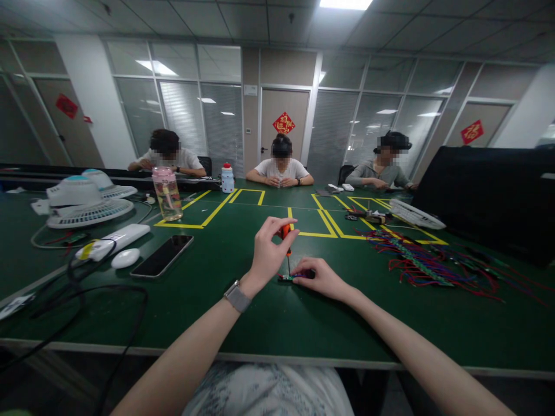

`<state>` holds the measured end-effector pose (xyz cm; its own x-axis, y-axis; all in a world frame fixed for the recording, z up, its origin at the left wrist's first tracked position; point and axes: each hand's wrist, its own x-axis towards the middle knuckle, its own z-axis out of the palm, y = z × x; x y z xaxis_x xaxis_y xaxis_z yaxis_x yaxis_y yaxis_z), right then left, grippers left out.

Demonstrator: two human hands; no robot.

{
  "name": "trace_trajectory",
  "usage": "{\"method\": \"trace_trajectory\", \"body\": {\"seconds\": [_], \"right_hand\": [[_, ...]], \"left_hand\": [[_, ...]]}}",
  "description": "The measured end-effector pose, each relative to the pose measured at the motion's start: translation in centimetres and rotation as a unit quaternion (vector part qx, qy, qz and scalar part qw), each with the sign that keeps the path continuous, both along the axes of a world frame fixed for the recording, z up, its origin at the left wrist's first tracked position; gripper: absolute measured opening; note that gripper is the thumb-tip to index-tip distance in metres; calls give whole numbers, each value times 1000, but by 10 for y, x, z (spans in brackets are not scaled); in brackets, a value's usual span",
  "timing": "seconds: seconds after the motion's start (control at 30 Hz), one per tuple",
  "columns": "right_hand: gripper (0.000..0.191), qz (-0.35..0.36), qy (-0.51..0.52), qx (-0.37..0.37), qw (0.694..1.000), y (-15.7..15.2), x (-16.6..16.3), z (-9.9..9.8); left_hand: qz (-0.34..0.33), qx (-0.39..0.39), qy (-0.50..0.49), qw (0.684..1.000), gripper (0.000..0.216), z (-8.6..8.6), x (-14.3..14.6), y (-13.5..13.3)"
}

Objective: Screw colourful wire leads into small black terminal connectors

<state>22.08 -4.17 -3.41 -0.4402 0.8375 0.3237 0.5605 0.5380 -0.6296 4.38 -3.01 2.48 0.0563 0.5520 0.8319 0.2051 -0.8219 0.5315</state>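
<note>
Holding a screwdriver with an orange-and-black handle and a thin metal shaft (pixel 285 232) nearly upright, the person's left hand (pixel 266 248), seen in the head view, has its thumb and fingers curved about the handle in a loose pinch. The shaft points down to a small green circuit board (pixel 284 278) on the dark green tabletop (pixel 225 329), in front of the person; whether the tip touches the board cannot be told. The right hand (pixel 323 279) rests low beside the board, thumb and fingertips drawn together at its right end, where thin purple wires (pixel 309 273) show under the fingers; its exact hold is partly hidden. A grey watch with a metal-looking band (pixel 237 296) circles the left wrist.

To the left on the tabletop lie a black-screened phone (pixel 162 257), a rounded white mouse (pixel 125 258) and looping black cables (pixel 141 297). Behind them are white fans with blue tops (pixel 89 208) and a clear bottle with a pink lid (pixel 168 196). To the right lies a tangled row of green boards with red and blue wires (pixel 416 263), near a white keyboard (pixel 416 214) and a large black monitor (pixel 489 202). Yellow tape strips (pixel 312 234) mark rectangles on the tabletop, and three co-workers (pixel 280 172) sit across it.
</note>
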Motion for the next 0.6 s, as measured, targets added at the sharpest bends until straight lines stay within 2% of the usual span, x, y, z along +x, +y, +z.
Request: {"method": "trace_trajectory", "body": {"seconds": [0.1, 0.2, 0.33, 0.6], "right_hand": [[15, 4, -1, 1, 1000, 0, 0, 0], [15, 5, -1, 0, 1000, 0, 0, 1], [16, 2, -2, -4, 1000, -1, 0, 2], [15, -1, 4, -4, 1000, 1, 1, -2]], "left_hand": [[-4, -6, 5, 1000, 21, 1, -2, -2], [-40, -26, -10, 999, 31, -2, -2, 0], [-80, -56, -41, 994, 32, -5, 0, 3], [-33, -9, -33, 999, 15, 2, 0, 2]]}}
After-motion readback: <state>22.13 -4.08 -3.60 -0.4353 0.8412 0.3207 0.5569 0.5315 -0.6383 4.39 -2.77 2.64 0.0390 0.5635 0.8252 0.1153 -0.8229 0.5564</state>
